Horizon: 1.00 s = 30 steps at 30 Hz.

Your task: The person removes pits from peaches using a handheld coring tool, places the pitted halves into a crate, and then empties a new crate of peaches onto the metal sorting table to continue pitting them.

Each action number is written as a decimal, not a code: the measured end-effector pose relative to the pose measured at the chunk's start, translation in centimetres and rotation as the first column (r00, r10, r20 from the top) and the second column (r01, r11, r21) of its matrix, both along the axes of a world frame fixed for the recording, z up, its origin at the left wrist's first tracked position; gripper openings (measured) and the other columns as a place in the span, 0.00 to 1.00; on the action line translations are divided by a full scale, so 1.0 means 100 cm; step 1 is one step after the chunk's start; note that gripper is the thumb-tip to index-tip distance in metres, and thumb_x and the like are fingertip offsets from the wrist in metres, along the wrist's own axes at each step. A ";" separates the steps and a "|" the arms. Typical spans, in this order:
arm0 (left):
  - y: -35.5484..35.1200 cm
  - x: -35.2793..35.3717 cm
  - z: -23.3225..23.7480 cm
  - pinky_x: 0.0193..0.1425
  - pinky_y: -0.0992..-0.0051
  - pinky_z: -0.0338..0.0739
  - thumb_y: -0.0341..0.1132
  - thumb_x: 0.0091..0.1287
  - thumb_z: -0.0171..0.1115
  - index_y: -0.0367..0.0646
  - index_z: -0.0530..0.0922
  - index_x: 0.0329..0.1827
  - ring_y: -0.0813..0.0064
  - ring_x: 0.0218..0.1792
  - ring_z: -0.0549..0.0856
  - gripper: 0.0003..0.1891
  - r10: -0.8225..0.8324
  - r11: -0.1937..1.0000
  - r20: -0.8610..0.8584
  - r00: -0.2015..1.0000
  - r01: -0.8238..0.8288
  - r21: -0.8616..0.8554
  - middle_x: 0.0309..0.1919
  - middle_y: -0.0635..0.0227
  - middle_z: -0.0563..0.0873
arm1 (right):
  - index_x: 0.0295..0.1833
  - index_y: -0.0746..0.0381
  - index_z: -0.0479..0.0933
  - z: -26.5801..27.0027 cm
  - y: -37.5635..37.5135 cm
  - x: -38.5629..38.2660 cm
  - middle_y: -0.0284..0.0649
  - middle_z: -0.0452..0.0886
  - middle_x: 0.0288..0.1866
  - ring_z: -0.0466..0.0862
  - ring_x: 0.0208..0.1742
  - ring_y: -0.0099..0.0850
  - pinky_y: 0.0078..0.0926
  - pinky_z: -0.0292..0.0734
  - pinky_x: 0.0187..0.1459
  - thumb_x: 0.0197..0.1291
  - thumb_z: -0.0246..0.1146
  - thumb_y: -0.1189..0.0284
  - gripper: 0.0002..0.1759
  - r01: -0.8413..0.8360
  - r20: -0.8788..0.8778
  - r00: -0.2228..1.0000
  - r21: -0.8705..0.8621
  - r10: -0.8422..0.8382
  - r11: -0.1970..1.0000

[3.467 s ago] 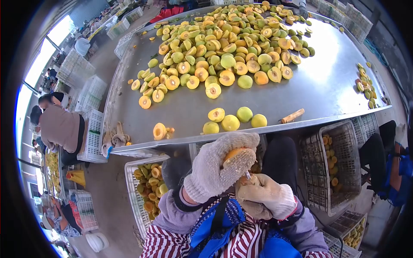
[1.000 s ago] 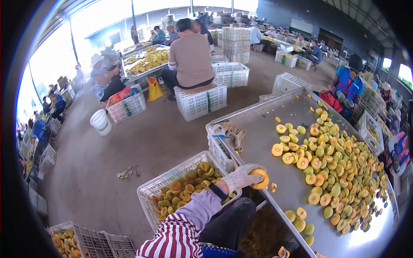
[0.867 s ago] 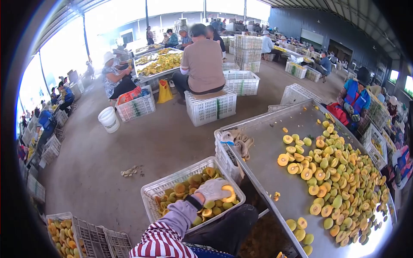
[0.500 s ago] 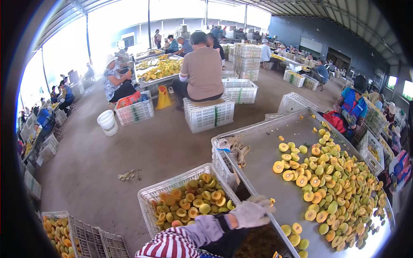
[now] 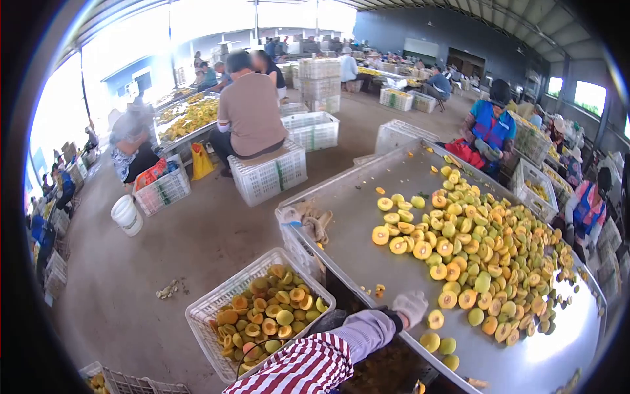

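My left hand (image 5: pixel 410 308), in a pale work glove, is over the near rim of the metal table (image 5: pixel 348 256). Its back faces me and hides the fingers, so their grip does not show. Just right of it lies a cut fruit half (image 5: pixel 435 320), apricot- or plum-like, with a few more halves (image 5: pixel 430 342) below. A large heap of these yellow-green halves (image 5: pixel 485 262) covers the table's right side. Under my striped sleeve (image 5: pixel 308 364) stands a white plastic crate (image 5: pixel 203 328) filled with more halves (image 5: pixel 269 312). My right hand is out of view.
Worn gloves (image 5: pixel 315 220) lie on the table's left corner. Beyond it, a person in brown (image 5: pixel 252 111) sits on an upturned crate (image 5: pixel 269 177). A white bucket (image 5: pixel 127 215) stands on the floor. Across the table sits a person in a blue vest (image 5: pixel 492 128).
The view has turned right, so the surroundings sit further left. My left hand has moved from the rim beside the crate further right, towards the fruit halves.
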<state>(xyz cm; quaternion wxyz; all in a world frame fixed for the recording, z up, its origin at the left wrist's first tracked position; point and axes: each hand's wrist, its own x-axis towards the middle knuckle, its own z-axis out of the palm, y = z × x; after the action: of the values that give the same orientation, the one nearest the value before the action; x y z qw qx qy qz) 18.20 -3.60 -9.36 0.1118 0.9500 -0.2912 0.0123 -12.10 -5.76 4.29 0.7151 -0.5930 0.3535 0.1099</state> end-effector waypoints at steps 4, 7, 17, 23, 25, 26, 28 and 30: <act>0.036 0.003 0.036 0.66 0.57 0.76 0.47 0.60 0.68 0.53 0.79 0.63 0.56 0.60 0.81 0.26 -0.105 0.992 -0.122 0.987 0.113 0.059 0.56 0.57 0.82 | 0.55 0.62 0.76 -0.034 -0.006 0.001 0.31 0.76 0.25 0.71 0.17 0.20 0.15 0.67 0.19 0.68 0.64 0.68 0.14 0.069 0.123 0.989 0.071 -0.077 0.995; 0.034 0.030 0.013 0.63 0.57 0.78 0.48 0.63 0.66 0.48 0.74 0.69 0.57 0.58 0.83 0.31 -0.117 0.945 -0.337 0.934 0.001 -0.326 0.58 0.59 0.83 | 0.51 0.63 0.77 -0.050 -0.009 0.002 0.33 0.78 0.26 0.76 0.20 0.21 0.18 0.70 0.22 0.63 0.66 0.71 0.13 0.034 0.137 0.990 0.017 -0.036 0.999; 0.062 -0.111 0.107 0.64 0.67 0.79 0.59 0.76 0.52 0.30 0.70 0.69 0.61 0.56 0.86 0.36 -0.785 0.428 -0.555 0.276 -0.405 -0.808 0.53 0.51 0.86 | 0.53 0.61 0.78 -0.015 -0.017 0.017 0.51 0.84 0.28 0.87 0.31 0.47 0.38 0.81 0.32 0.59 0.71 0.59 0.22 -0.122 0.089 0.955 -0.751 0.283 0.649; 0.067 -0.123 0.125 0.60 0.66 0.82 0.63 0.77 0.45 0.31 0.71 0.68 0.60 0.52 0.88 0.39 -0.770 0.429 -0.612 0.179 -0.565 -0.705 0.51 0.48 0.86 | 0.46 0.62 0.79 0.011 -0.015 0.015 0.43 0.82 0.24 0.86 0.24 0.41 0.31 0.81 0.29 0.57 0.74 0.68 0.15 0.092 0.313 0.929 -0.716 0.200 0.692; 0.069 -0.121 0.122 0.60 0.67 0.82 0.64 0.77 0.43 0.30 0.71 0.68 0.60 0.51 0.88 0.40 -0.768 0.473 -0.612 0.187 -0.479 -0.740 0.51 0.48 0.86 | 0.46 0.62 0.79 0.014 -0.013 0.014 0.43 0.81 0.24 0.86 0.24 0.40 0.31 0.81 0.28 0.57 0.74 0.68 0.15 0.114 0.337 0.921 -0.713 0.196 0.692; 0.070 -0.121 0.121 0.59 0.67 0.82 0.66 0.77 0.42 0.30 0.71 0.67 0.60 0.50 0.88 0.41 -0.768 0.505 -0.607 0.204 -0.390 -0.770 0.51 0.49 0.87 | 0.45 0.62 0.79 0.015 -0.012 0.014 0.43 0.81 0.23 0.86 0.24 0.40 0.31 0.80 0.27 0.57 0.74 0.68 0.15 0.130 0.362 0.910 -0.713 0.202 0.689; 0.072 -0.116 0.125 0.62 0.69 0.80 0.64 0.78 0.42 0.32 0.72 0.68 0.64 0.53 0.87 0.38 -0.752 0.568 -0.644 0.138 -0.359 -0.740 0.51 0.55 0.86 | 0.45 0.61 0.79 0.016 -0.013 0.014 0.43 0.82 0.24 0.87 0.24 0.40 0.32 0.81 0.27 0.57 0.74 0.67 0.15 0.116 0.343 0.909 -0.752 0.235 0.648; 0.075 -0.114 0.120 0.68 0.69 0.75 0.61 0.80 0.44 0.35 0.73 0.69 0.70 0.57 0.84 0.35 -0.737 0.628 -0.673 0.061 -0.304 -0.716 0.54 0.61 0.85 | 0.46 0.61 0.79 0.015 -0.014 0.014 0.43 0.84 0.25 0.88 0.25 0.40 0.32 0.83 0.28 0.56 0.74 0.66 0.16 0.091 0.294 0.910 -0.830 0.293 0.550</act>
<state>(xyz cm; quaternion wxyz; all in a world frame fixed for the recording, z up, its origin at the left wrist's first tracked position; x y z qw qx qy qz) 6.77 3.87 2.63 0.6372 0.4950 -0.2675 -0.5267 -10.68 -7.12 5.83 0.3989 -0.8876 0.1737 -0.1511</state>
